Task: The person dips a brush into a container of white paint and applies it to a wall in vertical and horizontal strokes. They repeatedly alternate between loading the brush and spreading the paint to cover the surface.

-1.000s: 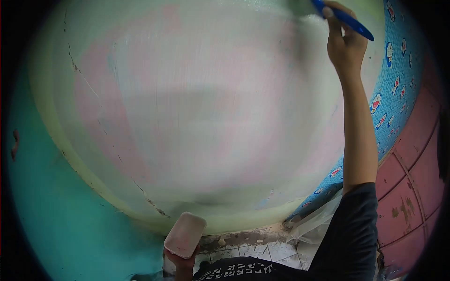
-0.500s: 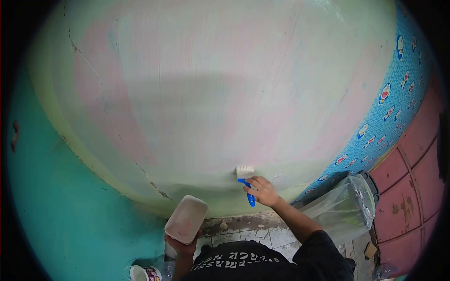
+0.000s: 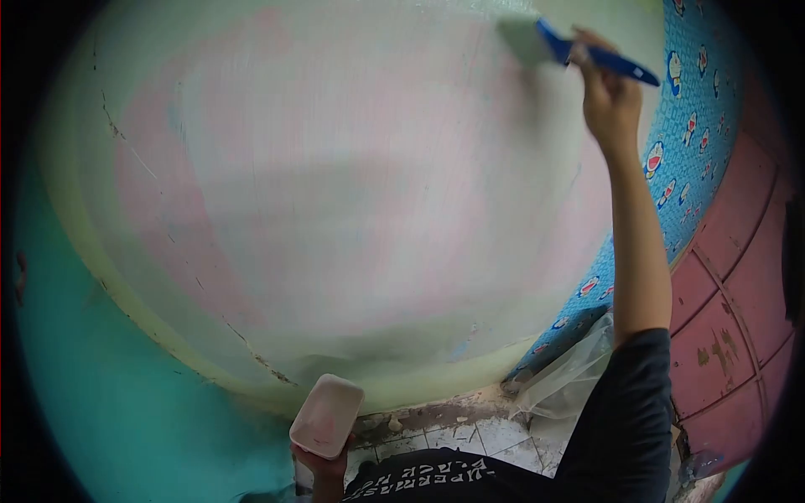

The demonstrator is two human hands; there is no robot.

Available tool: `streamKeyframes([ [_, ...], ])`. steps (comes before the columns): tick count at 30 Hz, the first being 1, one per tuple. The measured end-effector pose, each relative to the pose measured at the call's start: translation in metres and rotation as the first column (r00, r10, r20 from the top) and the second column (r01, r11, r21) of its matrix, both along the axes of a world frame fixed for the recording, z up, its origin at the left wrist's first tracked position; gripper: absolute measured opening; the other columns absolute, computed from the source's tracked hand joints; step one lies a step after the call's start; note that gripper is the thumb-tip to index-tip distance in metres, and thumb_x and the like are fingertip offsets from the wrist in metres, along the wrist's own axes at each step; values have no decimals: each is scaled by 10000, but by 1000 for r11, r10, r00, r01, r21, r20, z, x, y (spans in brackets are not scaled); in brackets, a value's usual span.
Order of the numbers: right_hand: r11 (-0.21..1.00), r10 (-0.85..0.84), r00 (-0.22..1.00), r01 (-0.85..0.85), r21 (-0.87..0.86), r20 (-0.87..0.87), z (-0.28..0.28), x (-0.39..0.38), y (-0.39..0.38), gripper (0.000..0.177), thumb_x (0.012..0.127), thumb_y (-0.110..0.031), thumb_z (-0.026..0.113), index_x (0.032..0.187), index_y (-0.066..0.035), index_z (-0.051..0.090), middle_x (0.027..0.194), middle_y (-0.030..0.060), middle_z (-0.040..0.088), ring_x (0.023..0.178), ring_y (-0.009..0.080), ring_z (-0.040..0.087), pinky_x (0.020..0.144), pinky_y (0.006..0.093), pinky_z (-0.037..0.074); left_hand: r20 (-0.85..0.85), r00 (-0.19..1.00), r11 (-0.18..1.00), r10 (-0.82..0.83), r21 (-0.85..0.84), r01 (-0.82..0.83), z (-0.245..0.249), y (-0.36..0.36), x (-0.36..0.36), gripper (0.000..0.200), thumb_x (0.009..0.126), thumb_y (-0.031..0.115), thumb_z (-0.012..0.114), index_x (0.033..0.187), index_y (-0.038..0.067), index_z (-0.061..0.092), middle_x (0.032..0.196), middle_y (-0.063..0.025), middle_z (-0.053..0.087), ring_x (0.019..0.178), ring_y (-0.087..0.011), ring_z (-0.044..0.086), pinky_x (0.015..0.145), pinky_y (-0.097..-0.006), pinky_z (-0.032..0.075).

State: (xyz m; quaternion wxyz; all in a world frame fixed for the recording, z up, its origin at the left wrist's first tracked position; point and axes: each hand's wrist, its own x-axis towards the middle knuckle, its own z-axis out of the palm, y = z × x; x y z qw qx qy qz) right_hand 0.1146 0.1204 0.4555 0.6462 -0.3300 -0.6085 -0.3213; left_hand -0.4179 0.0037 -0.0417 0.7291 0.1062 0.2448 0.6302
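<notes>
My right hand (image 3: 610, 92) is raised at the upper right, its fingers closed round the blue handle of a paintbrush (image 3: 616, 65). The bristles lie at or close to the pale, pink-streaked wall (image 3: 360, 210); whether they touch it is unclear. Low in the view, my left hand (image 3: 323, 463) holds a white rectangular tub (image 3: 329, 417) from below, near the foot of the wall. Some pinkish-white residue shows inside the tub.
A teal wall (image 3: 126, 360) stands on the left. Blue cartoon-patterned covering (image 3: 671, 180) and a pink panelled surface (image 3: 721, 335) are on the right. Clear plastic (image 3: 566, 377) sits at lower right above white floor tiles (image 3: 503, 436). A crack runs down the wall's left side.
My right hand has moved the brush from low on the wall to the upper right, arm stretched out. My left hand and the tub sit slightly lower in view.
</notes>
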Motion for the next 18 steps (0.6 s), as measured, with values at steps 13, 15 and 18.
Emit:
streamKeyframes([
  [13, 908, -58, 916, 213, -360, 396, -359, -69, -15, 412, 862, -89, 692, 1249, -222, 735, 1342, 176, 680, 1199, 386, 678, 1003, 475, 562, -27, 997, 996, 78, -44, -79, 3, -12, -2, 716, 954, 682, 424, 1472, 194, 508, 1418, -120, 563, 1251, -420, 601, 809, -630, 610],
  [15, 841, 30, 933, 171, -513, 359, -437, -100, -33, 365, 860, -99, 699, 1213, -183, 736, 1320, 158, 689, 1191, 361, 683, 994, 458, 569, 24, 1000, 1000, 12, -15, -11, 3, -10, -4, 716, 960, 676, 431, 1479, 187, 501, 1425, -130, 557, 1253, -432, 597, 827, -632, 608],
  [18, 706, 114, 984, 19, -708, 139, -503, -136, -57, 286, 868, -75, 718, 1147, -135, 733, 1263, 147, 708, 1133, 346, 698, 957, 442, 576, 78, 993, 996, -85, 42, 82, 0, -7, -3, 724, 963, 666, 451, 1489, 170, 486, 1421, -144, 560, 1246, -451, 596, 865, -641, 602],
])
